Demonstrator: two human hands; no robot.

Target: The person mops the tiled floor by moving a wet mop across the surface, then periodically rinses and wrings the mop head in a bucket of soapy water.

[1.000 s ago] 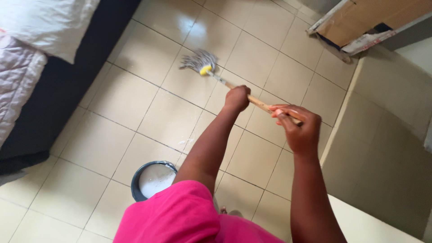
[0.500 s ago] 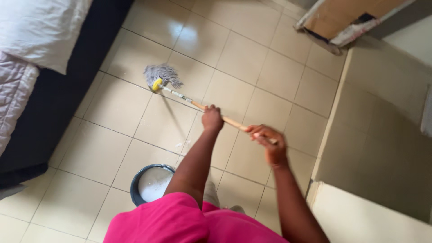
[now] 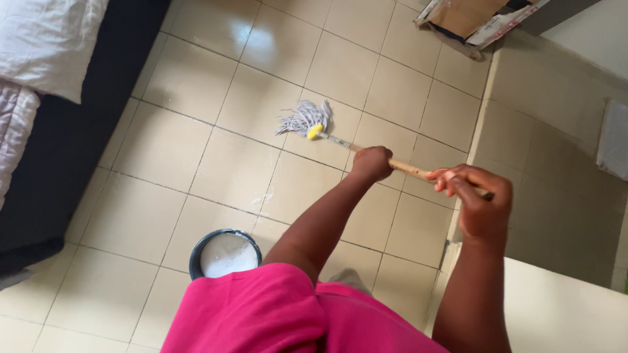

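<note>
Only one pkg in view: a flattened cardboard box [image 3: 466,16] at the top edge of the pic, partly cut off by the frame. It lies on the tiled floor [image 3: 196,163], up against the base of the beige wall [image 3: 556,131], i.e. at the wall's far end. Brown card face, roughly rectangular, tilted at an angle. A white strip w/ small red marks runs along its lower right edge; a dark blue-black edge shows along its lower left side. No separate labels, signs or screens visible anywhere else.
</note>
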